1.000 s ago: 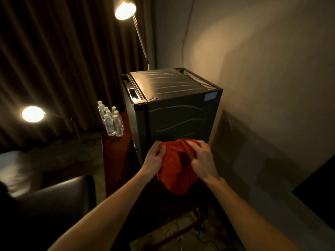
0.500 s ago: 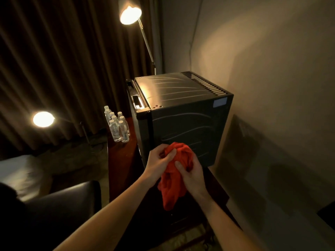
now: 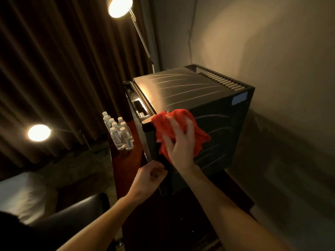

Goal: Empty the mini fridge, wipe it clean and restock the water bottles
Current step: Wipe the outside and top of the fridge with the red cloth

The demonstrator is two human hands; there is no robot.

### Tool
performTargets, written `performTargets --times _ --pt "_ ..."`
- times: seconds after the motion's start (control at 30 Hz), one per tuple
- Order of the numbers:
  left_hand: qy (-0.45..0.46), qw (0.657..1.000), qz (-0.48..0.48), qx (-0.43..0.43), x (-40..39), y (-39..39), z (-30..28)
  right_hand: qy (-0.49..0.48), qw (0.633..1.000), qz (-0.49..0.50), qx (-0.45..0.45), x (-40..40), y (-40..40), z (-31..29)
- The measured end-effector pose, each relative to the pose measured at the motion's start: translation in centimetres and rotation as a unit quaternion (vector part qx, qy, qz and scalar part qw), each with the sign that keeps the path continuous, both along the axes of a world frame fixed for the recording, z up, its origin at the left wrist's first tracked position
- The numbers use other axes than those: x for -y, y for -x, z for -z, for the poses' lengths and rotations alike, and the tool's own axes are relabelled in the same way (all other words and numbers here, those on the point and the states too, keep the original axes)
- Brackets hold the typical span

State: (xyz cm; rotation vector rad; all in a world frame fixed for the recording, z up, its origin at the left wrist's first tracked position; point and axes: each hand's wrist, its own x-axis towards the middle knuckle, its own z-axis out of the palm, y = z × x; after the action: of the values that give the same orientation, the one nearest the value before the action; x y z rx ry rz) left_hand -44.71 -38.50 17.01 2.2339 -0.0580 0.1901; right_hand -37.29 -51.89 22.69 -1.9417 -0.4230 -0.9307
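A black mini fridge (image 3: 190, 91) stands on a dark wooden table (image 3: 126, 163), its door facing left. My right hand (image 3: 179, 145) presses a bunched red cloth (image 3: 201, 136) with spread fingers against the fridge's near side, just below the top front corner. My left hand (image 3: 148, 178) is lower down, its fingers curled at the edge of the fridge door. Several small water bottles (image 3: 120, 134) stand grouped on the table to the left of the fridge. The fridge's inside is hidden.
A lit floor lamp (image 3: 119, 5) rises behind the fridge, and a second lit lamp (image 3: 39, 132) glows at the left before brown curtains (image 3: 63, 69). A dark chair (image 3: 72, 214) sits at the lower left. A plain wall (image 3: 272, 51) is close behind the fridge.
Both hands were bunching the cloth in front of the fridge. Now my right hand alone has carried it up onto the fridge's side, and my left hand has let go and dropped to the door edge.
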Motion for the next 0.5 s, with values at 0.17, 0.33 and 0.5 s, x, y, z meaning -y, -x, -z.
performTargets --times 0.17,0.33,0.5 --pt "-0.107 0.992 0.072 -0.015 -0.7 -1.4 1.0 0.152 0.986 0.018 0.068 0.0 -1.3 3.6" --pt "-0.117 0.987 0.113 0.011 1.9 -2.5 0.8 0.104 0.993 0.023 -0.045 4.1 -2.9 3.0" --pt "-0.09 0.99 0.104 0.01 2.9 -2.9 2.2 -0.098 0.986 0.072 -0.118 7.1 -5.4 3.1"
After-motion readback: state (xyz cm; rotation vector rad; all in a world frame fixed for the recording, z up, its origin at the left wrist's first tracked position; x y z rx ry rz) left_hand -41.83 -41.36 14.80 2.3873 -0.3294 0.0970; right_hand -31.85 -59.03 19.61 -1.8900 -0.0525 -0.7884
